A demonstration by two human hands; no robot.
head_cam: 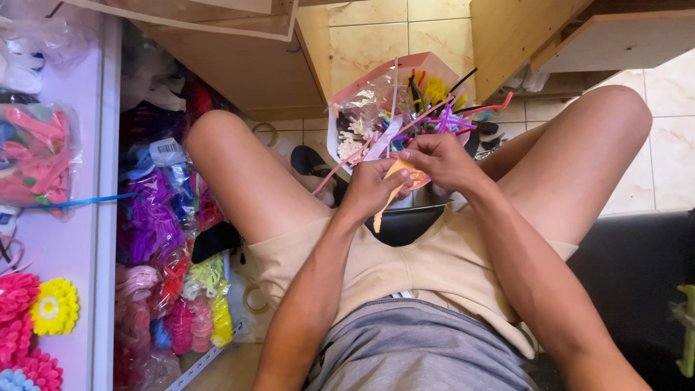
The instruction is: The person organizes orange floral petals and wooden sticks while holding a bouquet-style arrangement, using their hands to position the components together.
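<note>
Orange strip: a soft orange fuzzy stem, like a pipe cleaner, sits between both hands, one end hanging loose below the left hand toward the lap.
Left hand: the left hand is curled, thumb and fingers pinching the lower part of the orange strip, probably to keep it steady.
Right hand: the right hand comes over from above, fingertips closed on the upper end of the same strip; the two hands touch, pressed close together between the knees.
Why held so: one hand appears to anchor while the other bends or twists, judging by the close grip.
Pink box: a pink open-topped paper box stands on the tiled floor just beyond the hands, within easy reach.
Its contents: loose fuzzy stems in pink, purple, yellow, black and red, plus clear crinkled plastic bags and small white pieces.
Left of left hand: shelves of clear bags packed with coloured fuzzy stems, and fluffy pink and yellow flowers on a white surface.
</note>
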